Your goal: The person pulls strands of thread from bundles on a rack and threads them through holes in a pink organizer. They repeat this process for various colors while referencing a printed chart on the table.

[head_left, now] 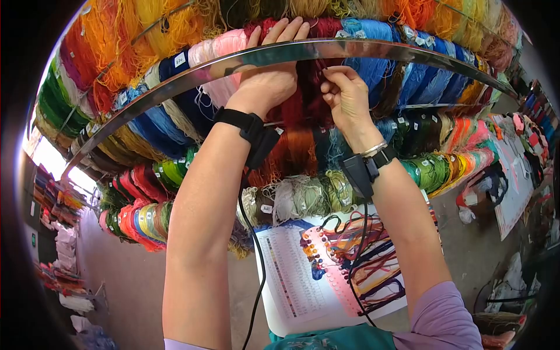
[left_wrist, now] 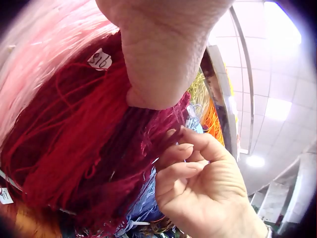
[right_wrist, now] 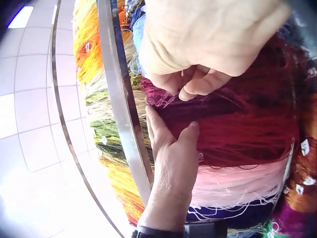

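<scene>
One white board [head_left: 303, 326] lies nearest, one metal rail [head_left: 373, 48] beyond. Two hands work among glossy, wine-red threads [right_wrist: 237, 136], fine and loosely draped, between pink skeins [right_wrist: 237, 181] on the left and blue on the right: the right hand [head_left: 350, 96] pinches some strands, while the left hand [head_left: 268, 80] rests there, fingers outstretched.

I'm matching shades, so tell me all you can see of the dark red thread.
The dark red thread hangs in thick bundles of fine, glossy strands, crimson to deep maroon, some loose. It sits between pink thread and blue thread, with a white tag on it. The left hand rests on it; the right hand pinches some strands.
</scene>
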Motion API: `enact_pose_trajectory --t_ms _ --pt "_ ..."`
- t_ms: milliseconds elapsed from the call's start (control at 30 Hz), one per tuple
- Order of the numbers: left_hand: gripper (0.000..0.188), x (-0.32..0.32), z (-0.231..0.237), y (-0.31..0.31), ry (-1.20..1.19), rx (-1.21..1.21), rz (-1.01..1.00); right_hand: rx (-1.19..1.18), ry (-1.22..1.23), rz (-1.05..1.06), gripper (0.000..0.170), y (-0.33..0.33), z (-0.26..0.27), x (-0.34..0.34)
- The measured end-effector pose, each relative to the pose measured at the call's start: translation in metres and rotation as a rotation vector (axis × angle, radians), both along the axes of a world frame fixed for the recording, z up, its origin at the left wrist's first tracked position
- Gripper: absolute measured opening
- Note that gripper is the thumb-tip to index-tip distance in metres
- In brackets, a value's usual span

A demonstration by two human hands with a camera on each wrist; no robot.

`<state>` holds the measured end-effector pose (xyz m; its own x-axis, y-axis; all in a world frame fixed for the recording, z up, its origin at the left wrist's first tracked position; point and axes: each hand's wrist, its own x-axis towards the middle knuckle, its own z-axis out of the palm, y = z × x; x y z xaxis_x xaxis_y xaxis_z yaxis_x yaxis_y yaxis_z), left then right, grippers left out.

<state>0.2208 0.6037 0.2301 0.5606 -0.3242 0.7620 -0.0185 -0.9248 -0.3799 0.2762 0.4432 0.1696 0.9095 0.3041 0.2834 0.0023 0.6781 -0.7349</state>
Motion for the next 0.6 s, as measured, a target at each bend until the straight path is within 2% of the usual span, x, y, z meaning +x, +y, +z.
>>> enact_pose_trajectory --t_ms 267,467,600 --pt "0.077 -0.0003 0.0004 -0.0025 0.015 -0.01 0.019 -0.01 -0.024 0.045 0.006 0.0015 0.0011 0.0034" --pt "0.078 0.0004 -0.0004 -0.0011 0.008 -0.001 0.016 -0.093 -0.009 0.056 0.011 0.0015 0.0041 0.0043" --pt "0.078 -0.0006 0.0 -0.0018 0.027 -0.001 0.034 -0.153 -0.005 0.056 0.008 0.0015 0.0069 0.0041"
